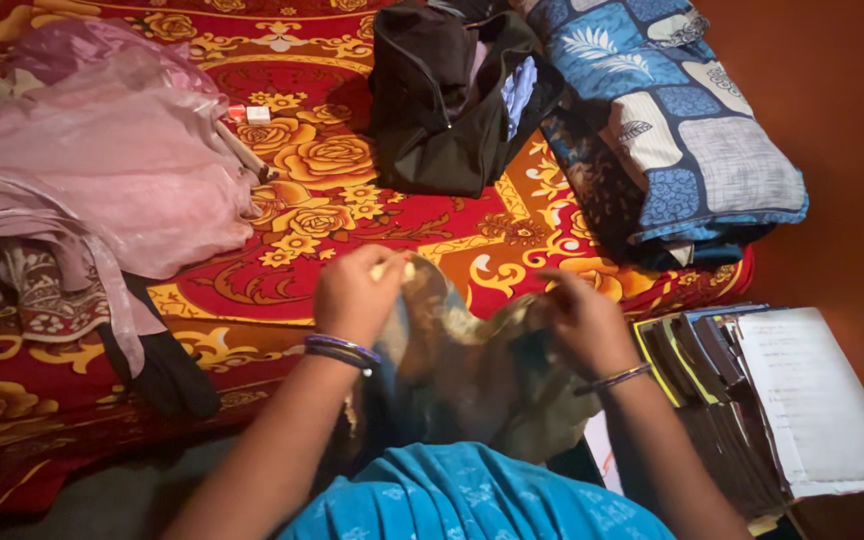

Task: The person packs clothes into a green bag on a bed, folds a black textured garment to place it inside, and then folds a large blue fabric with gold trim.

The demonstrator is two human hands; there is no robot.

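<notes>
While your left hand (pixel 352 295) pinches the olive cloth (pixel 472 365) and your right hand (pixel 584 322) clutches its far edge, cloth low centre over the red floral bed (pixel 282 270), black bag (pixel 442 100) at twelve o'clock, pink plastic sheet (pixel 102 150) at ten, folded blue quilt (pixel 672 120) at two, stacked books (pixel 752 400) at four.

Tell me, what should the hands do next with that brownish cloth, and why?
Probably pull it flat. The left hand and right hand both grip the brownish cloth, which hangs bunched and creased between them at the edge of the red flowered bedspread.
</notes>
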